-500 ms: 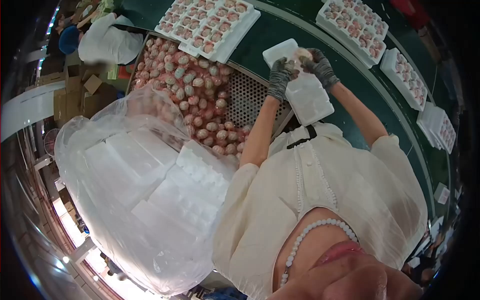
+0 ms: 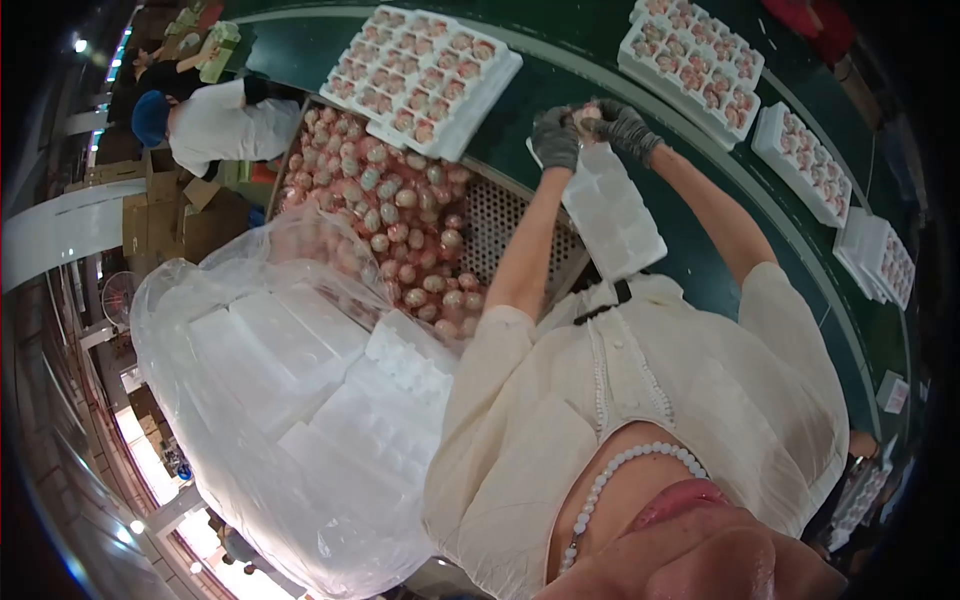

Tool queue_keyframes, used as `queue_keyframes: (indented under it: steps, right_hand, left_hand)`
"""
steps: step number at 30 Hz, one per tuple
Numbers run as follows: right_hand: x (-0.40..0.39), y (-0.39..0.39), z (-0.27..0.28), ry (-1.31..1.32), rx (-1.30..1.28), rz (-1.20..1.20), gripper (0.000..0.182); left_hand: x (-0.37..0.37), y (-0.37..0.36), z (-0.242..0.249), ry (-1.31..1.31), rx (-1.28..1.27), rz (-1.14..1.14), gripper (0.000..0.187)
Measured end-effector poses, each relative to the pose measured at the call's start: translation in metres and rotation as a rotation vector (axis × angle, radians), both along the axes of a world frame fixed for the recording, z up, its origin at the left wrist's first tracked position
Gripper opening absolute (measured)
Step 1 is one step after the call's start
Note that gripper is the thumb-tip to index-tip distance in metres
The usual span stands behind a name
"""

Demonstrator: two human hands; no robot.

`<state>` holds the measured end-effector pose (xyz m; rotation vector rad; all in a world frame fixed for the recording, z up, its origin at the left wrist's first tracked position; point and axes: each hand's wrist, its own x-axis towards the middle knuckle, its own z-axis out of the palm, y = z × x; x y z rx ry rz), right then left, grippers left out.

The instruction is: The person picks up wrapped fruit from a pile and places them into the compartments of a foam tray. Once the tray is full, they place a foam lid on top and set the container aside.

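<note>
**Q:** Report the setting, largest first.
**A:** A green work surface (image 2: 550, 85) curves across the station. On the left is a clear plastic bag (image 2: 340, 520) containing white foam trays (image 2: 290, 340). Above it, a metal bin (image 2: 495, 225), perforated at its bare end, holds a heap of film-wrapped, egg-shaped pieces (image 2: 370, 180), pinkish and pale.

**Q:** Trays outside the bag?
**A:** A filled tray stack (image 2: 420, 75) overlaps the bin's far edge; further filled trays (image 2: 700, 70) line the right side. One white foam tray (image 2: 612, 210) lies in front of the person, its near cells exposed.

**Q:** Hands?
**A:** Both wear grey striped gloves and meet over that tray's far end. The right hand (image 2: 625, 130) pinches a single wrapped piece (image 2: 585, 118) with bent fingers. The left hand (image 2: 556, 138) is curled beside it; whether its fingertips press the piece, I cannot tell.

**Q:** Position of the piece?
**A:** Between the two hands, above the tray.
</note>
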<state>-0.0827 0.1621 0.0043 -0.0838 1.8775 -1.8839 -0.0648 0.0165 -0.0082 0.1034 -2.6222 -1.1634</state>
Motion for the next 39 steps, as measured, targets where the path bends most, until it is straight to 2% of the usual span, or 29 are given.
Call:
queue_keyframes:
  steps: [1,2,3,4,5,8,9,10,12,16,18,20,21,22,24,25,26,28,29,32,35,39]
  right_hand:
    - [0.0,-0.008,-0.026,0.173,-0.011,-0.031,0.036]
    - [-0.013,-0.015,-0.038,0.365,-0.022,-0.064,0.036]
    - [-0.018,-0.02,-0.032,0.442,0.187,-0.1,0.036]
    - [-0.009,-0.026,-0.026,0.499,0.392,-0.142,0.036]
    - [-0.005,-0.03,-0.012,0.607,0.453,-0.147,0.035]
    - [0.003,-0.033,0.002,0.804,0.586,-0.169,0.033]
    - [0.006,-0.033,0.002,0.899,0.65,-0.185,0.032]
    - [0.007,-0.034,0.002,0.898,0.65,-0.181,0.032]
    - [0.014,-0.032,0.002,0.934,0.653,-0.202,0.032]
    - [0.011,-0.027,0.006,0.872,0.66,-0.149,0.034]
    - [0.008,-0.012,0.015,0.614,0.524,0.117,0.034]
    - [0.008,-0.006,0.018,0.88,0.844,0.178,0.033]
    - [0.017,-0.013,0.04,0.881,0.93,0.218,0.031]
    - [0.022,-0.013,0.031,0.871,0.934,0.229,0.031]
    - [0.026,-0.015,0.022,0.945,1.032,0.087,0.03]
    - [0.024,-0.011,0.027,0.827,1.009,0.176,0.026]
    - [0.021,-0.008,0.031,0.823,1.009,0.184,0.026]
    - [0.014,-0.006,0.046,0.719,1.02,0.369,0.023]
    - [0.012,-0.004,0.046,0.818,1.018,0.389,0.022]
    - [0.014,-0.014,0.048,0.887,1.112,0.438,0.02]
    - [0.008,-0.03,0.041,0.871,1.215,0.507,0.018]
    - [0.0,-0.035,0.029,0.825,1.27,0.587,0.018]
  left_hand:
    - [0.0,0.003,0.007,0.037,-0.056,0.103,0.017]
    - [0.001,0.003,0.009,-0.02,-0.06,0.034,0.023]
    - [0.003,0.002,-0.002,-0.042,-0.151,0.018,0.032]
    - [-0.001,0.004,-0.025,-0.133,-0.029,0.11,0.042]
    - [0.008,0.006,-0.013,-0.061,-0.079,0.105,0.045]
    - [0.013,-0.001,-0.006,-0.16,-0.089,0.03,0.043]
    - [0.019,0.0,-0.004,0.08,-0.194,0.048,0.039]
    - [0.021,0.0,-0.002,0.078,-0.192,0.051,0.039]
    - [0.032,0.002,0.007,-0.051,-0.029,0.029,0.035]
    - [0.037,-0.001,-0.003,-0.012,-0.024,0.039,0.034]
    - [0.042,-0.002,-0.01,-0.009,-0.138,-0.022,0.037]
    - [0.04,-0.001,-0.026,-0.017,-0.129,-0.049,0.037]
    - [0.041,-0.001,-0.03,0.018,-0.132,-0.081,0.038]
    - [0.049,-0.002,-0.022,0.006,-0.124,-0.079,0.038]
    - [0.053,0.002,-0.007,0.035,-0.13,-0.131,0.037]
    - [0.053,0.002,-0.011,0.103,-0.168,-0.139,0.035]
    - [0.054,0.001,-0.013,0.096,-0.165,-0.135,0.035]
    - [0.057,0.002,-0.012,0.087,-0.133,-0.153,0.031]
    - [0.057,0.003,-0.012,0.087,-0.116,-0.159,0.029]
    - [0.056,0.001,-0.015,0.066,-0.156,-0.155,0.023]
    - [0.053,0.006,-0.007,-0.07,-0.146,-0.154,0.019]
    - [0.061,0.007,-0.002,-0.008,-0.119,-0.133,0.021]
